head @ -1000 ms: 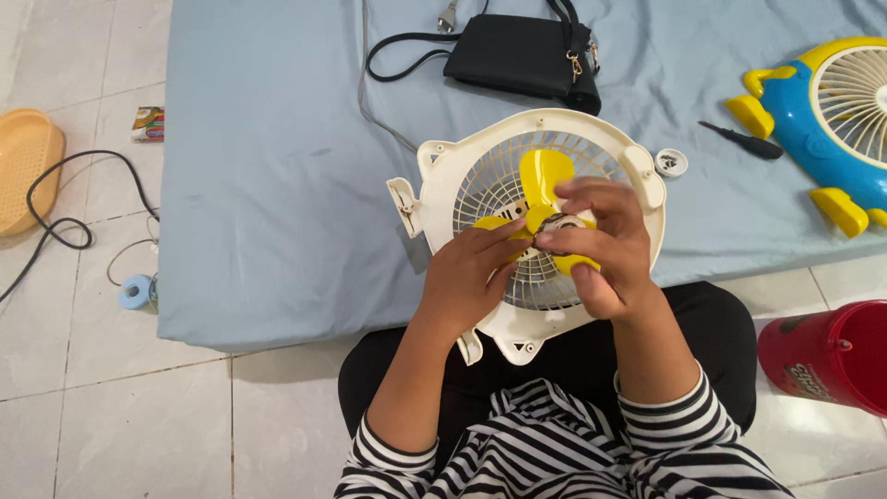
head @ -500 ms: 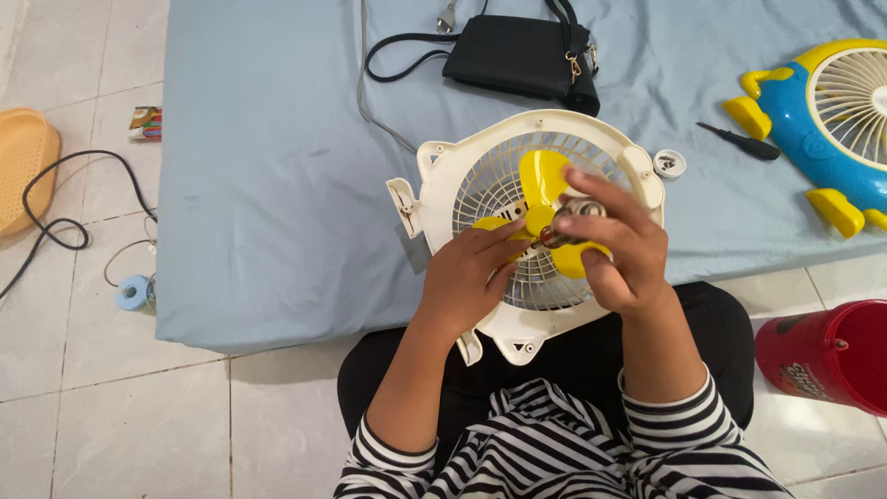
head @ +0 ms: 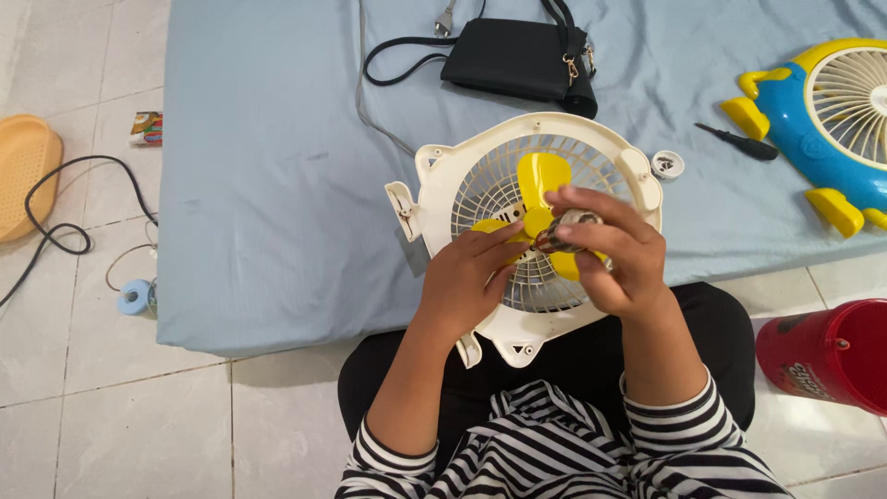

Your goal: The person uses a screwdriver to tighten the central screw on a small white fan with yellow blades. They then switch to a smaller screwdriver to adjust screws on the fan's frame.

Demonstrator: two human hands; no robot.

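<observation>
A cream fan housing (head: 443,185) with a grille lies face up at the edge of a blue mattress (head: 268,176), over my lap. A yellow three-blade propeller (head: 540,176) sits at its centre. My left hand (head: 467,282) rests on the grille and pinches the propeller at its hub. My right hand (head: 614,249) is lifted a little above the blades and holds a small round metal motor part (head: 568,229) between thumb and fingers.
A black shoulder bag (head: 517,55) and a grey power cord (head: 370,111) lie on the mattress behind the fan. A blue-and-yellow fan front (head: 832,120), a black screwdriver (head: 737,141) and a small white cap (head: 667,164) lie right. A red cup (head: 832,356) stands on the floor.
My right hand has risen off the propeller and turned, with the small metal part now showing between its fingers. My left hand has stayed at the hub.
</observation>
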